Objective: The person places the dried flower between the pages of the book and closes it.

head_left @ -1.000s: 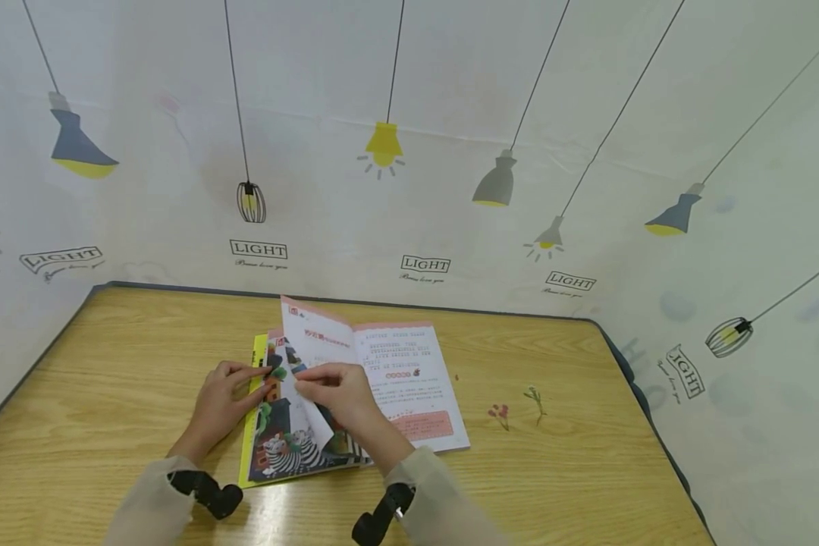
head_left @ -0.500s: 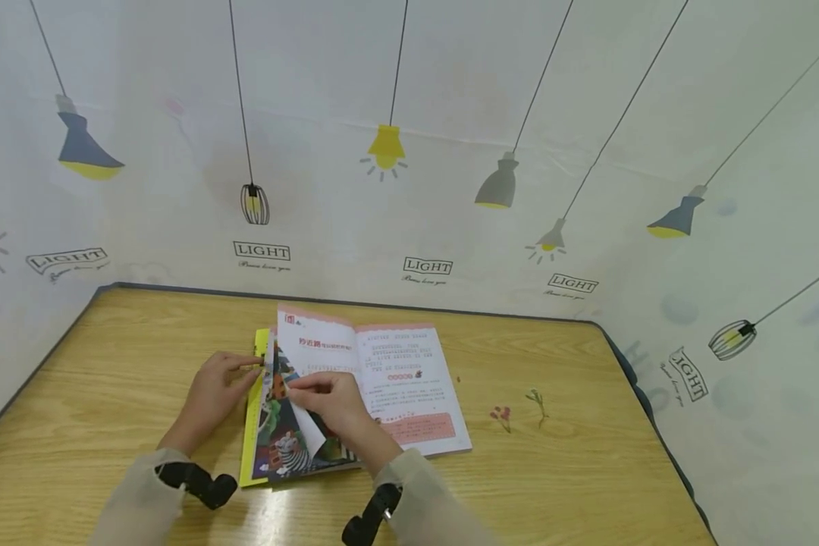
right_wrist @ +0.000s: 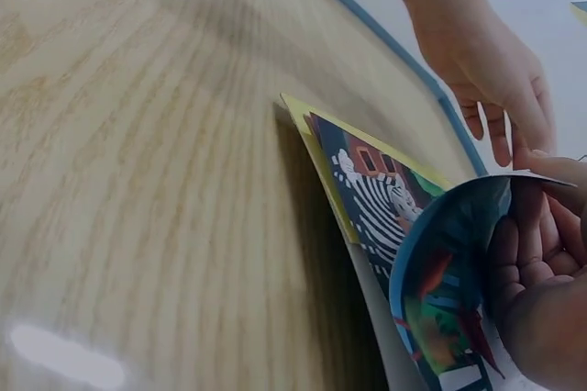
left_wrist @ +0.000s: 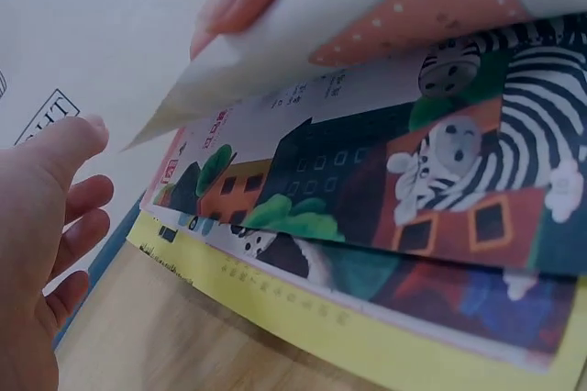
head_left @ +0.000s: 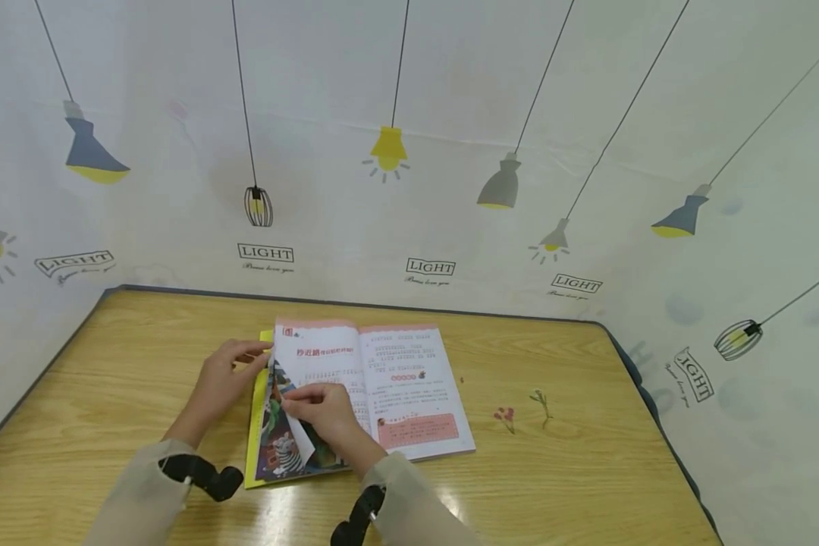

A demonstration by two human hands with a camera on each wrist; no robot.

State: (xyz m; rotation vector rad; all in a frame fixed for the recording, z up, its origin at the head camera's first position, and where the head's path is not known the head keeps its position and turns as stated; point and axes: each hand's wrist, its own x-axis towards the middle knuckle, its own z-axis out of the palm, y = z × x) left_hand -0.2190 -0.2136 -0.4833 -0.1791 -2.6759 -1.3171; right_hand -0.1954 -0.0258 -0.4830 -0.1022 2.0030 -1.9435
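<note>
A book (head_left: pixel 423 387) lies spread on the wooden table, its yellow cover (head_left: pixel 253 449) showing along the left side. My right hand (head_left: pixel 331 415) pinches the outer edge of a page (head_left: pixel 317 343) between thumb and fingers, and the page's lower corner curls up. Underneath shows a colourful page with zebras (left_wrist: pixel 440 171) and buildings. My left hand (head_left: pixel 220 383) is at the book's upper left edge; in the left wrist view its thumb and fingers (left_wrist: pixel 78 226) are spread beside the page's tip, gripping nothing. The right wrist view shows the curled page (right_wrist: pixel 440 272) against my right hand.
Right of the book lie a small pink flower sprig (head_left: pixel 505 418) and a pale green-stemmed sprig (head_left: pixel 541 406). Behind the table (head_left: pixel 587 462) hangs a white backdrop (head_left: pixel 327 91) printed with lamps. Each wrist carries a black strap mount (head_left: pixel 201 476).
The page has come down leftward and lies flatter, with my right hand moving left and slightly down. My left hand has come off the illustrated page to the book's left edge.
</note>
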